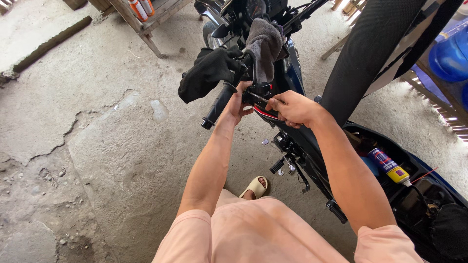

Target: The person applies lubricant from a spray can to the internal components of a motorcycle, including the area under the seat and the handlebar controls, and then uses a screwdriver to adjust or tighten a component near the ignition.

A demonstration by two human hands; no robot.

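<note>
While the person stood beside the motorbike [297,73], both hands worked at the handlebar [220,103]. That bar was the spot to watch. The left hand [237,104] sat just behind the bar's black rubber end, fingers curled around the switch box [256,93] there. It was closed on that box and held it steady. The right hand [292,108] was just to the right of the bar, pinched shut on a thin tool [258,99]. The tip of the tool touched the switch box. I could not tell what kind of tip it had.

A black glove [207,73] hung over the bar, just above the left hand. A grey rag [264,46] lay draped a bit further up. The seat [370,53] was tipped up, well to the right of the bar. A spray can [390,167] lay in the open space under it, far from both hands. More cans [141,8] stood on a wooden stand well away, up and left of the bar.

To do this step well, I think the left hand had to keep the box from wobbling. The tool needed to sit straight in its spot, not tilted. A slow, firm push would have been best. A slip could have scratched the bike or poked the left hand. The glove hung close and might have got in the way.
</note>
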